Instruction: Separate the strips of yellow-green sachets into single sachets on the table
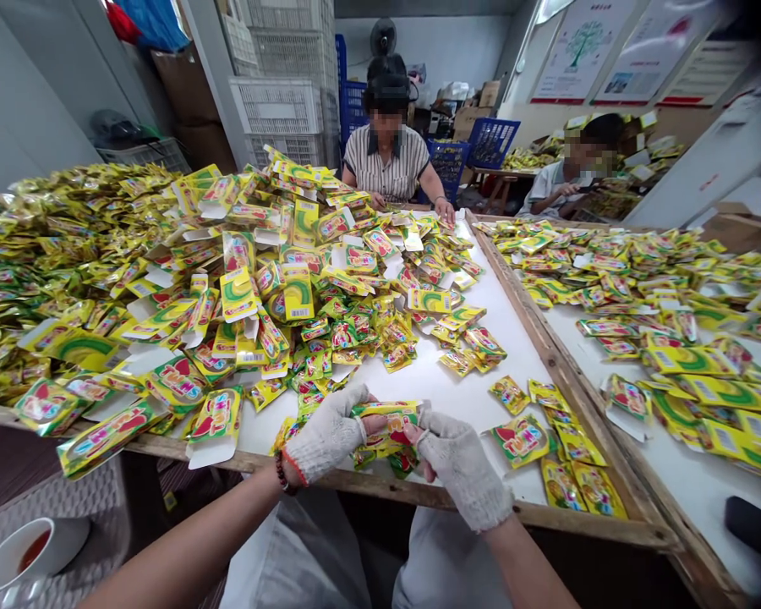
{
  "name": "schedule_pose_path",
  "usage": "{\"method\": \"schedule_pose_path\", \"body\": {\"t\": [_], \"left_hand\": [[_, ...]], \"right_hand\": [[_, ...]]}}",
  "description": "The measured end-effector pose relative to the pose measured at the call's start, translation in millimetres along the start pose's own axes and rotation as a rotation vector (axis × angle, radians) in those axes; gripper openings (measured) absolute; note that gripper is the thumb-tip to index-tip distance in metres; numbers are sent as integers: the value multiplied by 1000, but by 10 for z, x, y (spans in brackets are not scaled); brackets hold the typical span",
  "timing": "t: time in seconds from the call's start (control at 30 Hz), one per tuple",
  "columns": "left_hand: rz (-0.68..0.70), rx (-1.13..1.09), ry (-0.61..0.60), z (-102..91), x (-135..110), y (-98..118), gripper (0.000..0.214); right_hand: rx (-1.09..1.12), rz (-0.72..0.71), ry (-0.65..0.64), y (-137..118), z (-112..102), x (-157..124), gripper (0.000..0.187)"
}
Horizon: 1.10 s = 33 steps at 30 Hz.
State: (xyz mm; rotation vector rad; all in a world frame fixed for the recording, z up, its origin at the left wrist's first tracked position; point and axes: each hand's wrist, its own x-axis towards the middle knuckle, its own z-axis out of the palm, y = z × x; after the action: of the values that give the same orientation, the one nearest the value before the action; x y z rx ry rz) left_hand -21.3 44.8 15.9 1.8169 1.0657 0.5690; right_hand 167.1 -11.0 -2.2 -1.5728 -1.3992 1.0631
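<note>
A small yellow, green and red candy box [391, 414] is held level between both hands, just above the table's front edge. My left hand [327, 435], in a white fingerless glove, closes on its left end. My right hand [462, 463], gloved alike, pinches its right end; the fingers partly hide that end. Below the box, green and yellow sachets lie on the white tabletop [412, 381]. Loose yellow sachets [396, 347] are heaped just beyond my hands. To the right of my right hand lie a flat candy box [521, 440] and several yellow sachets [571, 427].
A big heap of boxes and sachets [101, 245] fills the left side. A wooden divider [545, 347] separates the right-hand table section, strewn with more boxes [691, 359]. A co-worker [390, 161] sits opposite, another person [561, 178] farther right. A cup [69, 541] stands at lower left.
</note>
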Motion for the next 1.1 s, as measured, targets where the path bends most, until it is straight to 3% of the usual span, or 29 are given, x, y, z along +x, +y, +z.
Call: {"method": "schedule_pose_path", "body": {"t": [0.1, 0.17, 0.23, 0.3, 0.4, 0.47, 0.6, 0.7, 0.8, 0.9, 0.97, 1.03, 1.1], "left_hand": [[18, 17, 6, 21, 110, 34, 34], [82, 23, 30, 40, 237, 30, 34], [141, 29, 70, 50, 421, 6, 35], [157, 126, 147, 64, 653, -29, 30], [146, 487, 182, 143, 1018, -80, 19], [124, 691, 136, 240, 1217, -109, 23], [68, 762, 117, 400, 1394, -157, 41], [52, 733, 128, 368, 1325, -183, 32], [59, 663, 138, 238, 1141, -207, 15], [44, 523, 155, 127, 920, -236, 7], [-11, 205, 167, 103, 776, -240, 13], [-67, -208, 160, 117, 635, -213, 18], [-96, -469, 120, 149, 498, -156, 27]], "right_hand": [[-176, -118, 113, 17, -72, 69, 29], [-126, -63, 122, 61, -213, 115, 28], [106, 13, 250, 125, -424, 160, 26], [462, 7, 459, 178, -653, 205, 24], [775, -32, 568, 199, -837, 253, 32], [627, 25, 463, 193, -774, 258, 34], [-156, 100, 119, 243, -369, 198, 30], [-592, 86, 59, 320, -139, 130, 27], [-683, 116, 59, 371, -132, 86, 23], [-517, 148, 138, 372, -265, 73, 26], [-320, 120, 169, 327, -335, 70, 22], [-121, 54, 133, 230, -341, 68, 19], [-20, -11, 74, 88, -288, 65, 20]]}}
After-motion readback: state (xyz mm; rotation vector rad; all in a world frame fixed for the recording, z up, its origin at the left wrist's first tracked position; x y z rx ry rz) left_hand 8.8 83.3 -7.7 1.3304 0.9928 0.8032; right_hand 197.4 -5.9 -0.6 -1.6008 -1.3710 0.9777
